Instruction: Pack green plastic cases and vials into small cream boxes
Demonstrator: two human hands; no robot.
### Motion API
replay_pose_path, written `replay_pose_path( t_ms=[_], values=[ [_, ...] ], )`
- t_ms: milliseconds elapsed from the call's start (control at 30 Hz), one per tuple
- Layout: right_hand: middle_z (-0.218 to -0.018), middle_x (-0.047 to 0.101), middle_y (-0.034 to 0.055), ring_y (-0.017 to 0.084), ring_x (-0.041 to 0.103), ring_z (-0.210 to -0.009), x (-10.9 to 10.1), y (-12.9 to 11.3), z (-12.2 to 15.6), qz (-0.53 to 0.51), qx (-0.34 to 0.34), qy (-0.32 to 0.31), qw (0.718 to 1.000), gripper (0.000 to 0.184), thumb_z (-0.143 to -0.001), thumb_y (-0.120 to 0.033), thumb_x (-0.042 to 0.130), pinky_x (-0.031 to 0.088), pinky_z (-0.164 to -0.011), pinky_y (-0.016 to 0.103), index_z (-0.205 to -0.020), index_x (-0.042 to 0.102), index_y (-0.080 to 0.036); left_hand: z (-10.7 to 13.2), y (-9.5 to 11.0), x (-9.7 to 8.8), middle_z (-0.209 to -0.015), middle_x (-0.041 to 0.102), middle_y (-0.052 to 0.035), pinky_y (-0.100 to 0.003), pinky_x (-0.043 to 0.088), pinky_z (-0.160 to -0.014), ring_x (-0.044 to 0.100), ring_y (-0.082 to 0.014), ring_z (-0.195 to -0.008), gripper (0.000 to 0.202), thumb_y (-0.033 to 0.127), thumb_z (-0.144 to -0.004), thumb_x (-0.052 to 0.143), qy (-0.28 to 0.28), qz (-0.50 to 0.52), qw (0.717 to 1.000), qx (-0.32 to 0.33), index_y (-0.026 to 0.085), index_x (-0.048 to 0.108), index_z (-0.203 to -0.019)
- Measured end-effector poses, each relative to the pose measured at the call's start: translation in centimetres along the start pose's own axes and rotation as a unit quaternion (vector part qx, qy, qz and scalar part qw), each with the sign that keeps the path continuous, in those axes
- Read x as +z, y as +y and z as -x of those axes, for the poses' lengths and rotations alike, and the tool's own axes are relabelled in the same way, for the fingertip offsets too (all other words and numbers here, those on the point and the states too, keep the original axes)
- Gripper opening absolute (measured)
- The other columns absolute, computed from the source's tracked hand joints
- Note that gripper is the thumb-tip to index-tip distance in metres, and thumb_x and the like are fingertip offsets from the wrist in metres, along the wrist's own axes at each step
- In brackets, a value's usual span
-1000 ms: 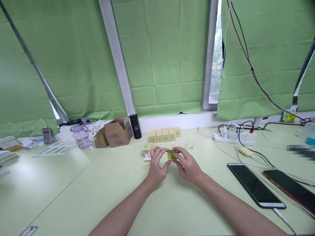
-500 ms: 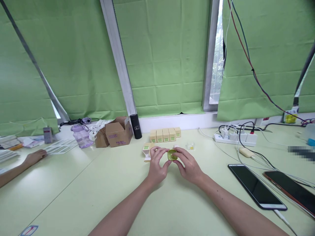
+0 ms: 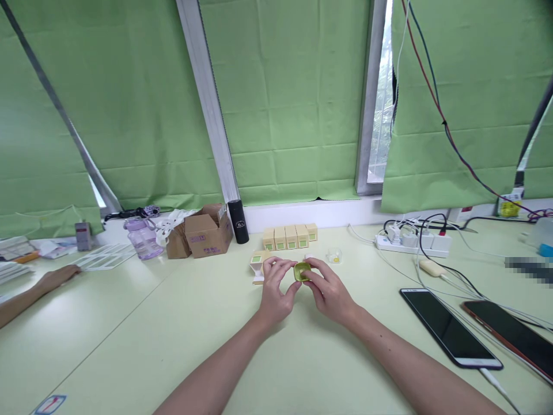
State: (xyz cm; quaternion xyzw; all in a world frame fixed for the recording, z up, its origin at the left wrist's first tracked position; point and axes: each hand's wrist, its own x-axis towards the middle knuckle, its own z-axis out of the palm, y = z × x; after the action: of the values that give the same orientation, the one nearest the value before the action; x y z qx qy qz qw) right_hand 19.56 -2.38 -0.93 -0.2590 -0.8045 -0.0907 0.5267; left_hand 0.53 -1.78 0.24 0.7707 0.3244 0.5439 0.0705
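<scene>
Between both hands, above the table, is a small square green dish-like piece (image 3: 298,275), its hollow side facing me. My left hand (image 3: 276,293) pinches its left edge between thumb and fingers. On the other side my right hand (image 3: 332,291) grips the right edge, and one of its fingers reaches into the hollow. Just behind my left hand stands an open cream carton (image 3: 257,262) with a green square on it, partly covered by the fingers. A small clear square container (image 3: 334,256) with something yellow inside lies beyond my right hand.
A row of several small cream boxes (image 3: 286,237) stands behind. Farther left are a black bottle (image 3: 238,222), a cardboard box (image 3: 209,236), a purple jug (image 3: 143,239) and another person's hand (image 3: 58,276). Phones (image 3: 451,328), cables and a power strip (image 3: 413,242) occupy the right.
A finger of my right hand has shifted slightly within the green piece's hollow. Both hands keep their hold in nearly the same place.
</scene>
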Motion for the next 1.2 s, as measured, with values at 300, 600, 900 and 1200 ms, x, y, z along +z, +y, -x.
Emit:
replay_pose_path(
  t_ms=[300, 600, 900, 1200],
  values=[
    [-0.133, 0.06, 0.0163, 0.027, 0.063, -0.125, 0.12, -0.08, 0.08, -0.008, 0.02, -0.004, 1.0, 0.031, -0.102, -0.007, 0.047, 0.06, -0.098, 0.043, -0.125, 0.061, -0.022, 0.01, -0.07, -0.05, -0.118, 0.07, -0.0107, -0.054, 0.046, -0.105, 0.049, -0.0317, -0.122, 0.034, 0.024, -0.092, 0.07, -0.003, -0.003, 1.0, 0.0, 0.026, 0.068, -0.126],
    [-0.137, 0.06, 0.0161, 0.027, 0.061, -0.13, 0.28, 0.13, 0.34, -0.025, 0.034, -0.005, 0.999, 0.037, -0.104, -0.011, 0.047, 0.06, -0.102, 0.049, -0.136, 0.058, -0.025, 0.03, -0.27, 0.05, -0.117, 0.07, -0.0097, -0.052, 0.046, -0.106, 0.048, -0.0306, -0.123, 0.033, 0.025, -0.092, 0.071, 0.002, -0.009, 1.0, -0.007, 0.026, 0.068, -0.125],
    [-0.138, 0.066, 0.0142, 0.028, 0.061, -0.135, 0.34, 0.08, 0.66, -0.049, 0.066, 0.029, 0.996, 0.04, -0.101, -0.012, 0.051, 0.058, -0.108, 0.052, -0.139, 0.054, -0.025, -0.25, -0.22, 0.06, -0.112, 0.073, -0.0103, -0.052, 0.045, -0.106, 0.05, -0.0309, -0.122, 0.025, 0.037, -0.096, 0.067, 0.012, 0.004, 0.999, -0.039, 0.025, 0.072, -0.117],
    [-0.118, 0.076, 0.0106, 0.024, 0.076, -0.105, 0.72, 0.47, 0.65, -0.063, 0.119, 0.05, 0.99, 0.029, -0.105, -0.018, 0.051, 0.065, -0.089, 0.04, -0.132, 0.059, -0.024, -0.27, -0.36, -0.14, -0.117, 0.072, -0.0103, -0.053, 0.041, -0.11, 0.048, -0.03, -0.125, 0.025, 0.034, -0.103, 0.053, -0.012, 0.023, 0.997, -0.068, 0.024, 0.071, -0.116]
  ],
)
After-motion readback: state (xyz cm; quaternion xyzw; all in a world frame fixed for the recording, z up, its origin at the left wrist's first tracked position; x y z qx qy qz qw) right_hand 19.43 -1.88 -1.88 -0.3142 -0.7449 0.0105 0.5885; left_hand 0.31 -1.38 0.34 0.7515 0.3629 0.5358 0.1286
